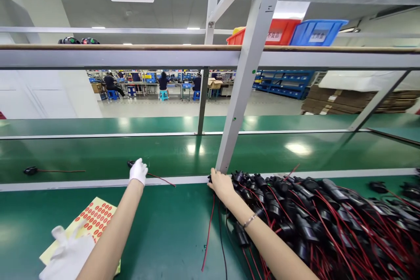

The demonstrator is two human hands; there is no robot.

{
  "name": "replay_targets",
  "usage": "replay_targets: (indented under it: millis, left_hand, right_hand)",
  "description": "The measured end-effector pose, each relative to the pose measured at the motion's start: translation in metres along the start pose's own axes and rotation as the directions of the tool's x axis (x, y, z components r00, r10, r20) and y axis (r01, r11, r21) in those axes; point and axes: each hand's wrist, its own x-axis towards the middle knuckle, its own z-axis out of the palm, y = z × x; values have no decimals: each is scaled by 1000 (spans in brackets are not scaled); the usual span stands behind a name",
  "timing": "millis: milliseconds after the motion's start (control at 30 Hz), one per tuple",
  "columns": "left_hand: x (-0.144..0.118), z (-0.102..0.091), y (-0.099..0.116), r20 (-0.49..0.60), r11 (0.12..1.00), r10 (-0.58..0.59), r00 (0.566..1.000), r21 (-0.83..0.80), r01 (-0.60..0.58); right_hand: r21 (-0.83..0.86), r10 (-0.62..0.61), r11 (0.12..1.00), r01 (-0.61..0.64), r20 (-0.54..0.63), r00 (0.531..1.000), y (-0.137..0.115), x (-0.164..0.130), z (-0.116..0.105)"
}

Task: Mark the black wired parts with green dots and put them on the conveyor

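Observation:
My left hand (139, 171), in a white glove, reaches over the green belt with its fingers closed on a small black part (130, 164). That part's thin red wire trails to the right past the white edge strip. My bare right hand (223, 187) is closed at the foot of the grey post, beside the heap of black cylindrical parts (305, 227) with red wires. A dark bit shows at its fingertips, with a red wire (208, 236) and a black one hanging below; the fingers mostly hide it. Another black wired part (30, 170) lies on the belt at far left.
A sheet of red oval stickers (98, 214) lies at lower left, partly under a white glove (70, 253). The slanted grey post (243, 70) rises before me to a shelf with a red bin (282, 28) and a blue bin (316, 33). People sit far behind.

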Motion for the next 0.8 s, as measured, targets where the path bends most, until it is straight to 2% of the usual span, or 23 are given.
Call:
replay_targets:
  millis: [67,133,200,233,300,367,433,500,533,567,600,667,733,800]
  left_hand:
    - [-14,-2,-14,125,997,-66,990,37,62]
    - [-35,-4,-30,277,991,-125,953,84,106]
    - [-61,-6,-43,432,983,-171,886,138,122]
    - [-76,-6,-48,515,978,-196,835,167,127]
    - [-108,-4,-54,680,964,-259,686,227,140]
    - [-139,-1,-54,806,945,-325,494,284,160]
    - [-166,2,-51,875,928,-370,313,328,179]
    - [-186,4,-47,904,918,-383,191,348,191]
    - [-194,4,-45,913,918,-377,157,344,199]
    - [-200,3,-42,923,925,-356,149,325,197]
    - [-206,3,-40,933,940,-322,162,294,172]
    - [-214,1,-33,947,971,-237,218,229,64]
    - [-222,0,-27,949,979,-176,261,195,-51]
    - [-229,0,-24,943,975,-164,288,199,-96]
  right_hand:
    - [30,-25,999,25,25,999,-4,2,-4]
    - [94,-100,991,97,29,995,-4,-5,-17]
    - [187,-220,959,213,21,975,-1,-19,-37]
    - [242,-293,929,282,13,956,0,-29,-49]
    - [353,-443,839,414,1,896,2,-50,-75]
    - [437,-564,740,511,-10,826,3,-72,-101]
    - [503,-646,655,564,-14,763,2,-92,-123]
    - [582,-702,569,581,-23,711,3,-109,-137]
    - [608,-707,544,579,-40,706,4,-117,-142]
    - [616,-687,541,572,-69,724,6,-125,-144]
    - [604,-640,560,567,-120,759,7,-133,-144]
    - [524,-505,626,578,-292,812,9,-150,-140]
    - [419,-420,674,608,-459,783,8,-165,-134]
    - [318,-423,690,650,-551,719,4,-177,-127]
